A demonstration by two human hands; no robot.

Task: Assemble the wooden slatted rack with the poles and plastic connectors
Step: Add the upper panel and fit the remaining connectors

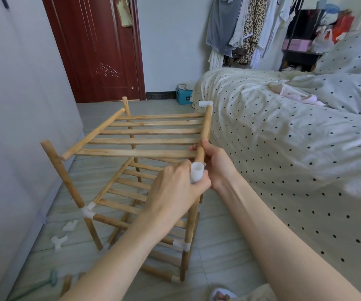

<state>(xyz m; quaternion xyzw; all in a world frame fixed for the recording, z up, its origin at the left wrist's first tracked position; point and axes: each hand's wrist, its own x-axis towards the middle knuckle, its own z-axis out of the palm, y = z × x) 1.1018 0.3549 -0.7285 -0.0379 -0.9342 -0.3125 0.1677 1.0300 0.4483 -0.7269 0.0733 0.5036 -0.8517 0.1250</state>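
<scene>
The right hand (215, 165) steadies the top slatted panel (144, 137) over the floor-standing rack while the left hand's (175, 187) fingers grip a plastic connector (196, 172) at its near rail end.

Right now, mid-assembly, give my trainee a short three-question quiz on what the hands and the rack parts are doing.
1. True or false: the left hand holds a white plastic connector at the near end of the top shelf's side rail.
2. What does the right hand grip?
A. a loose connector on the floor
B. that side rail
C. the bed cover
3. Fill in: two spare white connectors lie on the floor near the ____ wall.

Key: 1 true; 2 B; 3 left.
</scene>
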